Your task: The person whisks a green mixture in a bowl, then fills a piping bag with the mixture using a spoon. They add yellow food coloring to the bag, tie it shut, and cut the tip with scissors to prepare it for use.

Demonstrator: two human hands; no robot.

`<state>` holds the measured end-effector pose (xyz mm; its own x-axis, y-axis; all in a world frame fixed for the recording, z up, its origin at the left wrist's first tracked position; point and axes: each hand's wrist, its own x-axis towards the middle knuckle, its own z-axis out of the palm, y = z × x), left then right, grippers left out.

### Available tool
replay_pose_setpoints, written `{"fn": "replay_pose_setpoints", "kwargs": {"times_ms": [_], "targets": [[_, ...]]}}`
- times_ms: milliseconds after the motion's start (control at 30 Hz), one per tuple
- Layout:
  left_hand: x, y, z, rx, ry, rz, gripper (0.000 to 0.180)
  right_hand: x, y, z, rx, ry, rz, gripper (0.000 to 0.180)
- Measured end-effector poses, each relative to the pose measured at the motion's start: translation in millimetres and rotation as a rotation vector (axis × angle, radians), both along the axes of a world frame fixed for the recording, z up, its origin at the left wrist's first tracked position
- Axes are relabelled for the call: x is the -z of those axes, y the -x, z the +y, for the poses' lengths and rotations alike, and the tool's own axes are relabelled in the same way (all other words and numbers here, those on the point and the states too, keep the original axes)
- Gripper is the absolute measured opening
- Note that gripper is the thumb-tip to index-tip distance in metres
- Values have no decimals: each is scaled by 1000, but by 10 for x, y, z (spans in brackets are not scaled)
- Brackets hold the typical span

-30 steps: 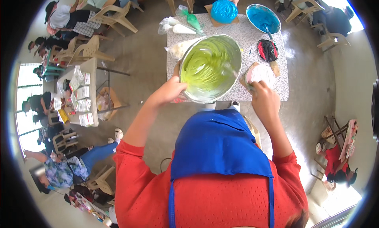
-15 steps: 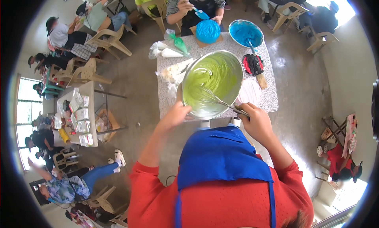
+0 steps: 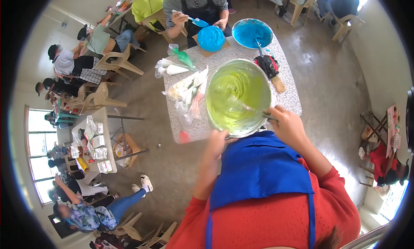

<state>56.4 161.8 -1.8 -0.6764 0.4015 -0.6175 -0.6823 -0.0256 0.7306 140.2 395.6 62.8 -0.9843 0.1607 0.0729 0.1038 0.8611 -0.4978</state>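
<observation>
Head view, centre: we whisk lime-green cream (image 3: 235, 90); left grip (image 3: 217, 142) clasps round silvery metal bowl (image 3: 267, 93), right grip (image 3: 285, 123) closed on blurred wire whisk (image 3: 247, 107); next stroke would need bowl steady.

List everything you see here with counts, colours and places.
Main table: one, speckled grey, centre
Large bowl: one, silvery, front; green mixture inside
Whisk: one, greyish, blurred, in large bowl
Smaller bowl: one, pale, far right of table; blue mixture inside
Round mound: one, blue, far edge
Bags: several, white, green, pinkish, table's left
Bundle: one, black and red, table's right
Co-worker: one, striped sleeves, far side
Spatula: one, blue, held by co-worker
Side table: one, pale, left; white packs on it
Chairs: several, beige, around room
Other people: several, mixed colours, room's edges
Apron: one, blue, wearer's front
Left hand: one, bare, large bowl's lower-left rim
Right hand: one, bare, gripping whisk
</observation>
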Motion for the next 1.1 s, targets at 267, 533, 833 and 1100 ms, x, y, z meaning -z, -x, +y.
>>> {"fn": "replay_pose_setpoints", "kwargs": {"times_ms": [267, 533, 833, 1100], "targets": [[-29, -162, 229, -109, 10, 11, 41, -248, -256, 347, -65, -43, -177, 21], [-113, -270, -103, -77, 187, 89, 69, -30, -50, 210, 50, 59, -74, 20], [-484, 84, -596, 155, 330, 244, 40, -134, 322, 131, -329, -18, 172, 26], [-598, 461, -554, 424, 385, 239, 39, -526, 705, 571, -496, -552, 566, 30]]}}
